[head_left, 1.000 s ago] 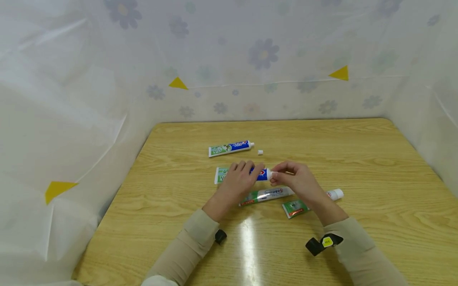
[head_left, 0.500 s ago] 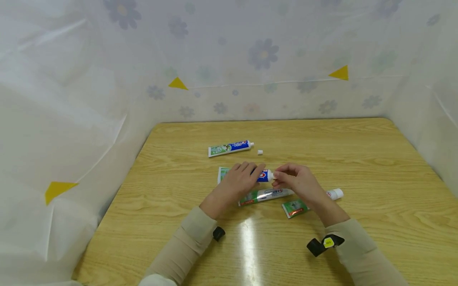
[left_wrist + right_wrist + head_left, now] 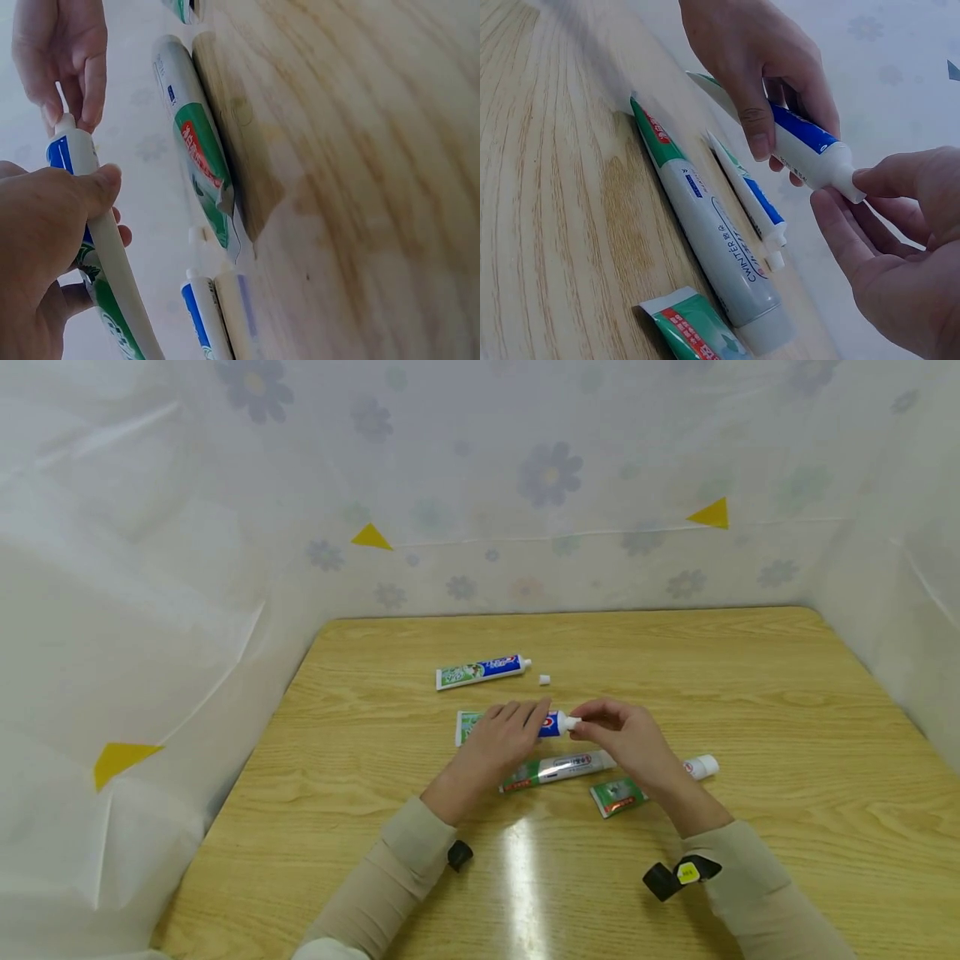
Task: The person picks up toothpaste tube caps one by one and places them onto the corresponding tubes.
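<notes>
My left hand (image 3: 504, 737) grips a blue, green and white toothpaste tube (image 3: 553, 725) around its middle, a little above the wooden table (image 3: 750, 693). The fingertips and thumb of my right hand (image 3: 611, 728) pinch the white cap (image 3: 572, 722) at the tube's end. In the right wrist view the tube (image 3: 804, 144) points at my right hand (image 3: 889, 247), whose thumb and fingers close around the white tip (image 3: 847, 184). In the left wrist view my left hand (image 3: 37, 247) wraps the tube (image 3: 94, 210), and the right hand's fingers (image 3: 71, 67) touch its top.
A second blue and green tube (image 3: 482, 670) lies farther back, with a small loose white cap (image 3: 545, 679) beside its open nozzle. A silver and green tube (image 3: 558, 768) and a green tube with a white cap (image 3: 621, 795) lie under my hands. Flowered plastic sheeting (image 3: 480, 485) walls the table.
The held tube has shifted slightly to the right and up. My right hand's fingers have moved a little on the cap. The other tubes lie where they were.
</notes>
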`<state>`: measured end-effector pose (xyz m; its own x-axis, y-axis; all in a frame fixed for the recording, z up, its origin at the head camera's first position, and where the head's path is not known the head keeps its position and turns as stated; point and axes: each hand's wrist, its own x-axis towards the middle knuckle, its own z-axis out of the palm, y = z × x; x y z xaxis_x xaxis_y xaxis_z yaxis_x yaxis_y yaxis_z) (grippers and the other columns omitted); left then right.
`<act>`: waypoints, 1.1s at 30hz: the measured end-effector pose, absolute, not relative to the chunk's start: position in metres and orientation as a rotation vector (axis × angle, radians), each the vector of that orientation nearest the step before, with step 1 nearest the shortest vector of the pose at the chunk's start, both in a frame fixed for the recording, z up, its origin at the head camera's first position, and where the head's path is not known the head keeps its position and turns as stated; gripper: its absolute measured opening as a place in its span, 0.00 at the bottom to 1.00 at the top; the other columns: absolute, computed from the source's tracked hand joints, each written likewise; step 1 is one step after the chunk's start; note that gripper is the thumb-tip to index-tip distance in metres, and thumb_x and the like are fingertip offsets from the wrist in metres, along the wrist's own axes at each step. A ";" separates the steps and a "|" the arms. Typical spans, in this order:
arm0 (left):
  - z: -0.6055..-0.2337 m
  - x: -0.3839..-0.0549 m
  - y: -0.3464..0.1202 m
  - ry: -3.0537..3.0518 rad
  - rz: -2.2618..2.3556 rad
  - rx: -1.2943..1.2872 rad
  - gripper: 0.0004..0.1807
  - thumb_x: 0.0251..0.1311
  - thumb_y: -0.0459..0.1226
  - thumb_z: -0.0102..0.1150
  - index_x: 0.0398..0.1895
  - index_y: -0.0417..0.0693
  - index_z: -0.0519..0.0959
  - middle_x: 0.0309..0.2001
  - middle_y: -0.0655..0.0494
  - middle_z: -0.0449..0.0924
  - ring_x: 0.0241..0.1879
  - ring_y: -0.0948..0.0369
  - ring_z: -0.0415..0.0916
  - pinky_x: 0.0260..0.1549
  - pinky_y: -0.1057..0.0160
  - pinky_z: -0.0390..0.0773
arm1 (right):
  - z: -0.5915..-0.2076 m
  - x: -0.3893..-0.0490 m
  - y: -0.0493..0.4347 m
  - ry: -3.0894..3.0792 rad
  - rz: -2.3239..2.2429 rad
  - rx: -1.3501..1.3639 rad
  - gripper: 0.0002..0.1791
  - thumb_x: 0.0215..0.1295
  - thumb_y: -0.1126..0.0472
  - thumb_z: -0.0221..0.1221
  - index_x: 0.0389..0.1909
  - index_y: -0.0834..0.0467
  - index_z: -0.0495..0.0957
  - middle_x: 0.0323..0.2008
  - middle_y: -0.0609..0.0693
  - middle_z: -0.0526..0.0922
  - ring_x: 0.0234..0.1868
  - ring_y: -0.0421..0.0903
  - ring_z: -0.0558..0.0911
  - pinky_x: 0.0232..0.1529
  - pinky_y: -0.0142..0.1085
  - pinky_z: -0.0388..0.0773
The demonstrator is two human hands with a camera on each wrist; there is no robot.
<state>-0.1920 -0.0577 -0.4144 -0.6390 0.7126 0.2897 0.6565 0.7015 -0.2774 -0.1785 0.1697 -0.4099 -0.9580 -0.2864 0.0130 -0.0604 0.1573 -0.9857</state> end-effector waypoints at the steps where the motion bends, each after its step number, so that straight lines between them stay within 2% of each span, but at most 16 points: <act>1: -0.414 -0.192 -0.058 -2.530 0.207 -1.065 0.35 0.69 0.46 0.58 0.73 0.42 0.60 0.62 0.53 0.77 0.60 0.58 0.76 0.57 0.60 0.79 | -0.410 -0.178 0.169 2.245 -1.910 -0.335 0.16 0.73 0.60 0.57 0.54 0.67 0.75 0.49 0.55 0.81 0.46 0.43 0.85 0.56 0.40 0.82; 6: -0.415 -0.194 -0.059 -2.496 0.138 -1.083 0.29 0.70 0.42 0.57 0.70 0.43 0.65 0.60 0.53 0.78 0.59 0.58 0.77 0.58 0.61 0.79 | -0.411 -0.179 0.168 2.216 -1.947 -0.303 0.18 0.73 0.58 0.57 0.53 0.68 0.75 0.46 0.56 0.82 0.44 0.45 0.86 0.53 0.47 0.83; 14: -0.416 -0.196 -0.060 -2.421 0.049 -1.117 0.26 0.69 0.41 0.58 0.67 0.43 0.70 0.59 0.52 0.80 0.58 0.58 0.78 0.59 0.63 0.78 | -0.415 -0.182 0.170 2.185 -1.964 -0.232 0.19 0.74 0.57 0.55 0.52 0.71 0.74 0.44 0.66 0.82 0.39 0.47 0.88 0.44 0.40 0.86; 18: -0.415 -0.195 -0.060 -2.437 0.141 -1.125 0.27 0.70 0.41 0.56 0.70 0.43 0.68 0.62 0.53 0.78 0.59 0.58 0.78 0.59 0.62 0.78 | -0.416 -0.181 0.171 2.209 -1.918 -0.265 0.21 0.74 0.56 0.55 0.56 0.70 0.72 0.51 0.67 0.79 0.44 0.48 0.87 0.49 0.43 0.85; 23: -0.414 -0.195 -0.058 -2.463 0.165 -1.144 0.27 0.71 0.41 0.55 0.71 0.42 0.67 0.65 0.52 0.76 0.61 0.57 0.77 0.60 0.61 0.78 | -0.416 -0.180 0.173 2.243 -1.916 -0.349 0.23 0.73 0.60 0.56 0.61 0.70 0.68 0.56 0.65 0.75 0.49 0.41 0.84 0.55 0.43 0.82; 26: -0.414 -0.195 -0.058 -2.464 0.150 -1.147 0.27 0.71 0.41 0.55 0.71 0.42 0.67 0.65 0.52 0.76 0.61 0.57 0.77 0.60 0.60 0.78 | -0.415 -0.180 0.172 2.277 -1.896 -0.374 0.20 0.72 0.62 0.58 0.58 0.69 0.71 0.54 0.64 0.77 0.48 0.39 0.84 0.54 0.40 0.83; 30: -0.415 -0.195 -0.057 -2.453 0.113 -1.149 0.27 0.70 0.41 0.58 0.69 0.43 0.69 0.64 0.52 0.77 0.60 0.57 0.78 0.59 0.61 0.78 | -0.415 -0.180 0.172 2.329 -1.841 -0.351 0.15 0.70 0.61 0.60 0.51 0.66 0.76 0.48 0.62 0.81 0.45 0.43 0.85 0.50 0.39 0.84; 33: -0.416 -0.195 -0.057 -2.446 0.079 -1.150 0.26 0.68 0.41 0.59 0.68 0.45 0.71 0.62 0.53 0.79 0.58 0.58 0.78 0.58 0.62 0.78 | -0.415 -0.180 0.172 2.327 -1.819 -0.298 0.15 0.70 0.59 0.60 0.50 0.65 0.78 0.47 0.61 0.83 0.44 0.47 0.87 0.49 0.40 0.85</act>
<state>-0.1953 -0.0569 -0.4158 -0.5610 0.7457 0.3595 0.7209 0.6535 -0.2307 -0.1803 0.1721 -0.4153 -0.9650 -0.2619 -0.0130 -0.0506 0.2349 -0.9707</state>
